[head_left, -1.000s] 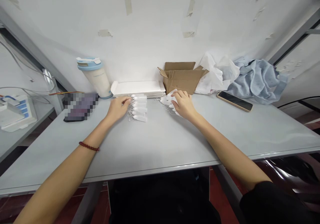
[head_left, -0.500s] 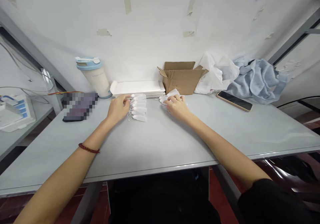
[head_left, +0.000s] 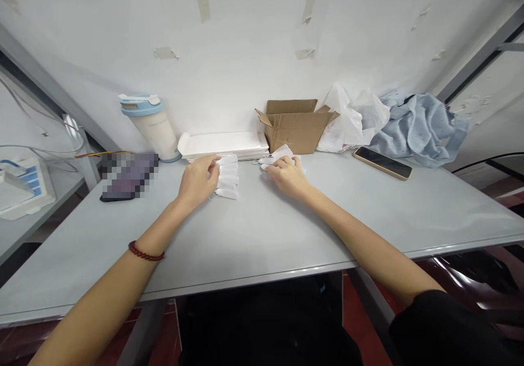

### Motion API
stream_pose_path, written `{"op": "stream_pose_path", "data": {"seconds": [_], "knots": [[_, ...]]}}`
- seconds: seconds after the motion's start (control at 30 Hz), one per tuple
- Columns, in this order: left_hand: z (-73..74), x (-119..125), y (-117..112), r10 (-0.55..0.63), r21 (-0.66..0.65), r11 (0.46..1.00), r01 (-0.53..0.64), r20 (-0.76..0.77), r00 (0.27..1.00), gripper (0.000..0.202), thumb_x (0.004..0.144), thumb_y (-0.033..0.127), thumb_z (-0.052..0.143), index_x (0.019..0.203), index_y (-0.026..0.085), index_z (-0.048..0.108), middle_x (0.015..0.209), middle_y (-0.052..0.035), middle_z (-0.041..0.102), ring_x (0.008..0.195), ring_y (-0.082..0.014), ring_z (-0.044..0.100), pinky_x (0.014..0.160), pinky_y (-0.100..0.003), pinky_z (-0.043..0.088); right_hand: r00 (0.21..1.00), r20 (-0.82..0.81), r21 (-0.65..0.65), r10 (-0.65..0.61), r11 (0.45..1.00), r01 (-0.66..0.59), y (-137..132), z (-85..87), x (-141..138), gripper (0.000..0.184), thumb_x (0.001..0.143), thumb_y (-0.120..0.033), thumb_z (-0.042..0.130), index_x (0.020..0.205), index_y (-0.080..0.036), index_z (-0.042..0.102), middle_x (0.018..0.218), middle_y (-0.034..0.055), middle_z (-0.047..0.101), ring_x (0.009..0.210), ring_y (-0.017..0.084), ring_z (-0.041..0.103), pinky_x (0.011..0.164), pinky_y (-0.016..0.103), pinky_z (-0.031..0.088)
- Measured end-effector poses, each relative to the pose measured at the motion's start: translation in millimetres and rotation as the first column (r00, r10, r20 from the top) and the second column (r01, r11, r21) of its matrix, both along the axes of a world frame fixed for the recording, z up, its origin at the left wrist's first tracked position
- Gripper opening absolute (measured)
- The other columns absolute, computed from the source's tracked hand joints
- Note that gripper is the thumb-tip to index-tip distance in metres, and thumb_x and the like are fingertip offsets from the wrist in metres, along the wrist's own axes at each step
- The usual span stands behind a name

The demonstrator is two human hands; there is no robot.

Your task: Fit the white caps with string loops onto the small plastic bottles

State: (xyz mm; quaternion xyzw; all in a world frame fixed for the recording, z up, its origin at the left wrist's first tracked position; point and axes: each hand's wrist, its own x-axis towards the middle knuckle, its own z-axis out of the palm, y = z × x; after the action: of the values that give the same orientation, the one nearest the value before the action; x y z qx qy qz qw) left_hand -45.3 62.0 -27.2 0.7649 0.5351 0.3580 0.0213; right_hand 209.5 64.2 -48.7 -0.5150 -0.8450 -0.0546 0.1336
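A neat row of small white tags with loops lies at the back middle of the grey table. My left hand rests against the row's left side, fingers curled over the tags' ends. To the right sits a loose heap of the same white tags. My right hand lies on that heap with its fingers bent and closed on some of the tags.
Behind the tags lie a flat white stack of packets and an open cardboard box. A blue-lidded cup and a dark pixelated object are at the left; a phone, white bag and blue cloth at the right.
My left hand has slid right onto the row of tags, covering their looped ends. My right hand has drawn left and slightly nearer on the loose heap.
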Motion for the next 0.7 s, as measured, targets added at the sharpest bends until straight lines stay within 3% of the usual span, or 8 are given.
{"op": "stream_pose_path", "data": {"seconds": [0.17,0.37,0.57,0.7], "knots": [[1.5,10.7,-10.1,-0.063,0.007,0.998,0.063,-0.024,0.998,0.032,0.086,0.025,0.044,0.106,0.013,0.065,0.091,-0.0072,0.069,0.075,-0.0187,0.061,0.071,-0.030,0.047,0.940,-0.342,0.034,0.005,0.999,0.007,-5.8,9.7,-0.4,0.025,0.087,-0.018,0.050,0.107,-0.020,0.064,0.101,0.0112,0.069,0.102,0.027,0.053,0.089,0.042,0.030],[3.5,21.4,-20.7,-0.145,-0.040,0.988,0.146,0.020,0.989,0.031,0.087,0.028,0.045,0.105,0.014,0.066,0.089,-0.0060,0.070,0.075,-0.0175,0.061,0.064,-0.027,0.046,0.673,-0.740,-0.044,-0.010,0.998,-0.034,-17.1,25.3,0.7,0.023,0.084,-0.034,0.057,0.100,-0.018,0.063,0.083,0.0029,0.064,0.067,0.015,0.054,0.067,0.029,0.040],[5.7,28.7,-27.0,-0.186,-0.173,0.962,0.211,0.146,0.972,0.033,0.088,0.034,0.048,0.105,0.013,0.067,0.089,-0.0069,0.072,0.081,-0.0186,0.063,0.063,-0.026,0.046,0.425,-0.905,-0.117,-0.023,0.974,-0.195,-23.4,36.8,-2.0,0.023,0.080,-0.038,0.063,0.091,-0.018,0.061,0.065,-0.0024,0.059,0.064,0.012,0.055,0.067,0.027,0.040],[4.5,30.2,-27.1,-0.192,-0.184,0.958,0.220,0.158,0.969,0.033,0.086,0.037,0.051,0.103,0.014,0.067,0.086,-0.0064,0.071,0.077,-0.0185,0.063,0.061,-0.026,0.046,0.345,-0.935,-0.178,-0.083,0.951,-0.254,-27.2,40.6,-5.1,0.027,0.078,-0.043,0.065,0.087,-0.018,0.062,0.060,-0.0026,0.058,0.059,0.011,0.051,0.058,0.025,0.036]]}}
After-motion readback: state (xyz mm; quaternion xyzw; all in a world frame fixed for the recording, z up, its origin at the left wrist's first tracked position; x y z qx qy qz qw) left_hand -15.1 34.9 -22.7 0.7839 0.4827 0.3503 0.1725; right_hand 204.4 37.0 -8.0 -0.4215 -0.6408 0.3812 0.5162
